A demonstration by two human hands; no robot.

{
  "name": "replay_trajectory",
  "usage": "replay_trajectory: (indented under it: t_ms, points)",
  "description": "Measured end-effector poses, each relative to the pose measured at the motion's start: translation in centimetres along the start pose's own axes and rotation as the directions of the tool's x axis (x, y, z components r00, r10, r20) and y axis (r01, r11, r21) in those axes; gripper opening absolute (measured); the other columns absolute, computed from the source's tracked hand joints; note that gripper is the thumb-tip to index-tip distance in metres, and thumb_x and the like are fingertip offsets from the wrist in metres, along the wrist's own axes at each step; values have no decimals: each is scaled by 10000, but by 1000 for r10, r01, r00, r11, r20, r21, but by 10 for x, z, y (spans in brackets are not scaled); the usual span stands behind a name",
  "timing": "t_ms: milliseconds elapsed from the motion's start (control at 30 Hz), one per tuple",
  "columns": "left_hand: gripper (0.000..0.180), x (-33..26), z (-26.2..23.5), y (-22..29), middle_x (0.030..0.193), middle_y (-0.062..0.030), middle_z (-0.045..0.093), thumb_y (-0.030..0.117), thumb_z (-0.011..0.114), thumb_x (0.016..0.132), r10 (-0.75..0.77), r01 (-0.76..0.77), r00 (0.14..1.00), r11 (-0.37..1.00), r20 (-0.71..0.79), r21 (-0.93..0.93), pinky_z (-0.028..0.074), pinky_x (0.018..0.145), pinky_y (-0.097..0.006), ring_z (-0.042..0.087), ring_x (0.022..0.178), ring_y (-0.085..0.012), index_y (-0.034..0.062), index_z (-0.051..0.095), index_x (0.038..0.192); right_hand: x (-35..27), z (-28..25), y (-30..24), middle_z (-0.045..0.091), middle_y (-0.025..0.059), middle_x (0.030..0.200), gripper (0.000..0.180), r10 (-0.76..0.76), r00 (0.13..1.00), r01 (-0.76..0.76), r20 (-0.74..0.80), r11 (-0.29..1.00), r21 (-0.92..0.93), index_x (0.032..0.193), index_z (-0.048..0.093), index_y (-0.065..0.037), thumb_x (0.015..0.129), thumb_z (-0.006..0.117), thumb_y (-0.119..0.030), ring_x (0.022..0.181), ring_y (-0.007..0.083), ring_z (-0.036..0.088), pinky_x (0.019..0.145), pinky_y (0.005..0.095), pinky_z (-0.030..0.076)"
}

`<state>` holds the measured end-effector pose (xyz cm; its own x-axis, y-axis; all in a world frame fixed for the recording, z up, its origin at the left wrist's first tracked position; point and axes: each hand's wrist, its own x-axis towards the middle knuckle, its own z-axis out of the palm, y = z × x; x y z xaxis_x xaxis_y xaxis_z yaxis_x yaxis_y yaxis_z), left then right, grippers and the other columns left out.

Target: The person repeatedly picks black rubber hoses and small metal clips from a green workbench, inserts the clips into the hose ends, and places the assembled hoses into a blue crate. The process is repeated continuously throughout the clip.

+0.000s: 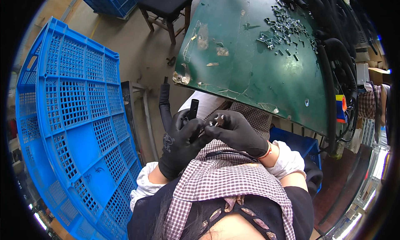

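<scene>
Both my hands wear black gloves and meet over my lap, below the edge of the green table (266, 69). My left hand (180, 141) is closed around a black rubber hose (165, 101) whose end sticks up past my fingers. My right hand (234, 131) pinches a small shiny metal clip (216, 122) at its fingertips, right beside the hose end. A checked apron covers my lap.
A pile of small metal clips (283, 29) lies on the far part of the table. Black hoses (337, 52) curve along its right edge. A big blue plastic crate (71, 127) stands at my left. A dark stool (165, 4) stands beyond, a blue bin (298, 142) under the table.
</scene>
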<state>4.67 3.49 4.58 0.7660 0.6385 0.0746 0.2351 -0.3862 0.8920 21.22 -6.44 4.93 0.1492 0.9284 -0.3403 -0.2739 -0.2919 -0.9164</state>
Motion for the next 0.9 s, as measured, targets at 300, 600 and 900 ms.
replay_trajectory:
  t_ms: [300,600,900]
  points:
    - [344,-2,8,0,1087,-208,593,151,766,792,177,-173,983,980,-40,100,514,728,-404,638,858,-316,76,637,1102,-9,3,-23,608,89,741,295,-110,992,73,-60,898,-434,909,598,23,842,744,-225,659,142,562,582,304,454]
    - [369,-11,8,-5,1144,-214,608,129,757,766,220,-214,975,963,-18,163,542,721,-381,665,859,-323,81,639,1113,-2,-7,-19,590,32,718,252,91,996,-90,-21,881,-465,887,612,23,853,726,-199,656,67,514,577,248,426]
    - [430,-20,17,-24,1090,-207,644,137,767,740,396,-384,917,905,-37,185,563,683,-366,689,867,-318,118,612,1141,3,-15,-23,682,33,828,235,267,942,-193,203,926,-323,977,681,19,841,733,-166,742,82,559,719,273,479]
